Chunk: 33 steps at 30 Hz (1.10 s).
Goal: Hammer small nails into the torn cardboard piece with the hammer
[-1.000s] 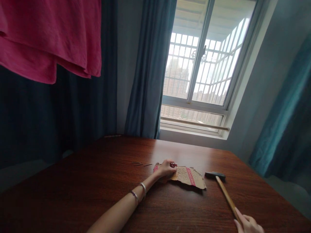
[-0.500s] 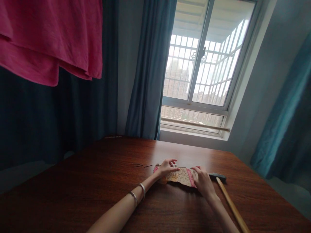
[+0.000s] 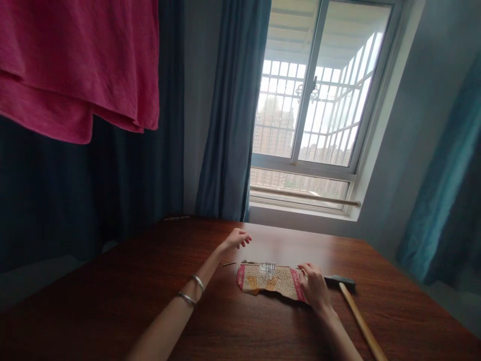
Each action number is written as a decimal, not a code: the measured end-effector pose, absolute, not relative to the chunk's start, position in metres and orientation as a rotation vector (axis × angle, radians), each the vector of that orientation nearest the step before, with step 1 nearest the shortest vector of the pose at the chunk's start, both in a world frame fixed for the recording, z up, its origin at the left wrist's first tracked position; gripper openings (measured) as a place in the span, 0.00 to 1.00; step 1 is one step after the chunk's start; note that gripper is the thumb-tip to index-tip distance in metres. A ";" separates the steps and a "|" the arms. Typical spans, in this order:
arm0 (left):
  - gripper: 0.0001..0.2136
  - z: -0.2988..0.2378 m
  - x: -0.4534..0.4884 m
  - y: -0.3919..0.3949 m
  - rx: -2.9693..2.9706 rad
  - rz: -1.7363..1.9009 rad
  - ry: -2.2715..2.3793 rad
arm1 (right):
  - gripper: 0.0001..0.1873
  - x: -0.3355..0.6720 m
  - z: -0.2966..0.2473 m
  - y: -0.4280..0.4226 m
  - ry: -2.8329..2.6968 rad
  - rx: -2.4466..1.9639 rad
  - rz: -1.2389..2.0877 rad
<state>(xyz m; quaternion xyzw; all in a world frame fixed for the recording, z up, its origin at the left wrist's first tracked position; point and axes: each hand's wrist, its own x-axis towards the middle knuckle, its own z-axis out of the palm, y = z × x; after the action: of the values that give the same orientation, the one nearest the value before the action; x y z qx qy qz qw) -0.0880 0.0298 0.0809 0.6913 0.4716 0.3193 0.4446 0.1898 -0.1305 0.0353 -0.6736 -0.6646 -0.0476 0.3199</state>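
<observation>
While the right hand lies flat on the right end of the cardboard piece, with its fingers pressed together and down on it, the left hand hangs in the air over the table, closer to the far edge. Its fingers are a little spread and curled, and I can see nothing in them. The head camera shows the cardboard piece lying flat on the table, a bit right of the middle and nearer the far edge than the near one. It has pink stripes at both ends and many small dots. A small bunch of nails stands upright near its far side. One loose nail lies on the wood just left of the cardboard, below the left hand. The hammer lies on the table just right of the right hand, with its long wooden handle running toward the near right corner, and no hand holds it. So it looks like a few nails are already in and at least one is left lying loose. Two bracelets sit on the left wrist. A pink cloth hangs up high on the left, and a window with a blue curtain is behind the table.
</observation>
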 end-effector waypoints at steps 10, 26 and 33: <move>0.05 0.093 -0.187 0.034 1.990 0.044 1.641 | 0.15 0.182 0.037 -0.134 -1.759 -1.803 -0.055; 0.06 0.062 -0.178 0.032 2.208 0.057 1.695 | 0.14 0.183 0.035 -0.132 -1.735 -1.832 0.001; 0.05 0.078 -0.162 0.027 2.406 0.312 1.549 | 0.15 0.178 0.042 -0.136 -1.668 -1.744 0.013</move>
<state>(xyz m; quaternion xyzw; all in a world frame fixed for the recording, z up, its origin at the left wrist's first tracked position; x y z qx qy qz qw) -0.1615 0.0265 0.0777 0.8286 0.5335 0.1075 0.1313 0.1778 -0.1361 0.0417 -0.6751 -0.6460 0.0049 0.3562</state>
